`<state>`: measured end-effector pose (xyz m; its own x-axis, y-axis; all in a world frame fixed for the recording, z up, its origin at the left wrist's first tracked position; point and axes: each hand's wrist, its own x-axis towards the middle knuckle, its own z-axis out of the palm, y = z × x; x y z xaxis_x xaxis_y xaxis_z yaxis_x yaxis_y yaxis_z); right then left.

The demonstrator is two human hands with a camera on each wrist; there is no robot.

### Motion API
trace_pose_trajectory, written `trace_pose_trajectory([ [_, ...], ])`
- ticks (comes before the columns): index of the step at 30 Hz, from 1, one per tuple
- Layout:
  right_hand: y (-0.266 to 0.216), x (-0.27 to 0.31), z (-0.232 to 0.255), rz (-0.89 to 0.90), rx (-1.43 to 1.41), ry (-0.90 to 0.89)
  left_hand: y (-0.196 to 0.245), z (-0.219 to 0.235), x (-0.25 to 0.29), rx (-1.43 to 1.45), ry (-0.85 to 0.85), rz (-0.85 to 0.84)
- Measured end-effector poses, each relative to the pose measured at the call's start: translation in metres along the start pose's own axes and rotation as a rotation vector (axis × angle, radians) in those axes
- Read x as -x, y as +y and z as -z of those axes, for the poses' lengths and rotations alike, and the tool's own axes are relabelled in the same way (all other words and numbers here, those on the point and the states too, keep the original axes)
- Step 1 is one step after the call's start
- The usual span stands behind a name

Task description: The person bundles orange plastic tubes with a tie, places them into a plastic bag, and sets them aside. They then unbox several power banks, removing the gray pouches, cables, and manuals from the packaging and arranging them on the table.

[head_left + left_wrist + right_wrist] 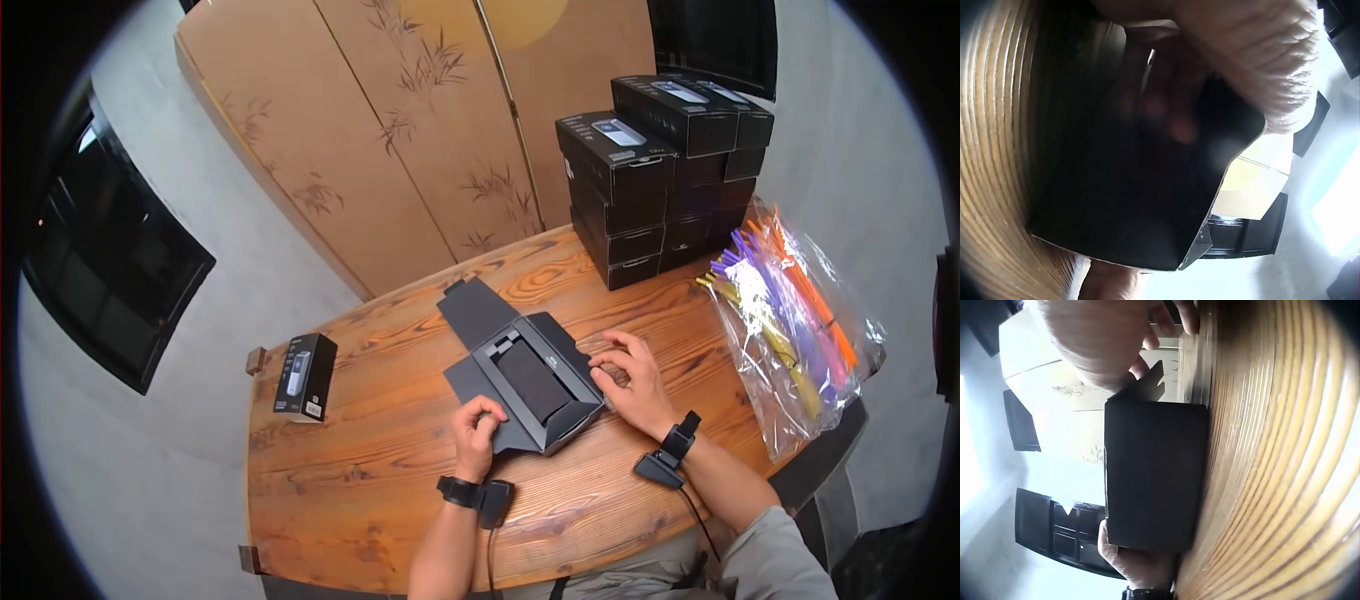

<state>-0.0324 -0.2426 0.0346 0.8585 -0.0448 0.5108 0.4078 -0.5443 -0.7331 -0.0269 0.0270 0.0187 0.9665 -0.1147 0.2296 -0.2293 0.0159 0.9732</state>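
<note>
Plank-grained wood of the table [340, 490] carries an open black box [572, 417], lying near the middle with a dark slab [535, 380] seated inside. Judging by its thin walls, the box is light, stiff card, easily creased at its flaps, so the long side walls should give the surest hold; the slab's weight is hard to judge. Beside it, the left hand [477, 430] pinches the left flap [480, 383], its fingers bent; the right hand [632, 385], half open and loosely curved, is at the opposite edge, contact unclear.
</note>
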Motion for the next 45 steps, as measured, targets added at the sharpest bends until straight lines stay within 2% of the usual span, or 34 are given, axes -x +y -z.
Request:
trace_pose_trajectory([
  [2,0.002,0.0,-0.002,-0.001,-0.064,-0.04,-0.001,0.0,0.0,0.022,0.074,0.006],
  [5,-0.007,0.0,-0.001,-0.139,-0.303,-0.176,-0.004,-0.002,-0.003,0.08,0.22,0.005],
  [7,-0.006,0.0,-0.002,-0.121,-0.308,-0.2,-0.006,-0.005,-0.007,0.138,0.318,-0.018],
  [10,-0.005,0.0,-0.004,-0.146,-0.35,-0.2,-0.005,-0.004,-0.008,0.175,0.373,0.033],
  [45,0.003,-0.001,-0.008,-0.156,-0.378,-0.236,-0.006,-0.003,-0.009,0.234,0.397,0.085],
])
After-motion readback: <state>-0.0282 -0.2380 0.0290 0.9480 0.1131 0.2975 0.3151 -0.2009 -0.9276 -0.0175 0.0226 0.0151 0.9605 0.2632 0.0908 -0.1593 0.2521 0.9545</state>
